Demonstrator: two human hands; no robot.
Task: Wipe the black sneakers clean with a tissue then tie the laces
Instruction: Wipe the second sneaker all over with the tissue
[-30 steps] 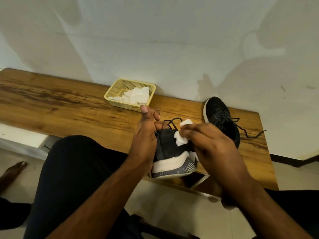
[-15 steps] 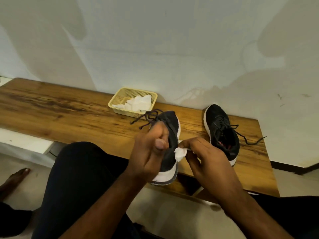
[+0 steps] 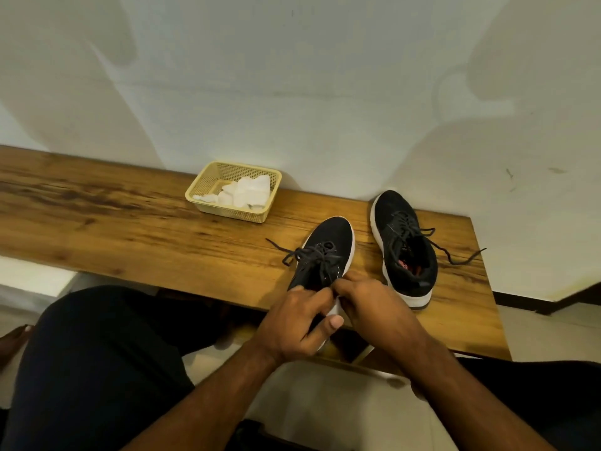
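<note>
Black sneaker (laces loose) gripped by both hands.

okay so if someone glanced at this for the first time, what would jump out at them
Two hands, the left hand and right hand, meet at the heel of a black sneaker on the wooden bench. To its right stands a second sneaker, laces loose. Behind, by the wall, a yellow basket holds white tissues.
</note>
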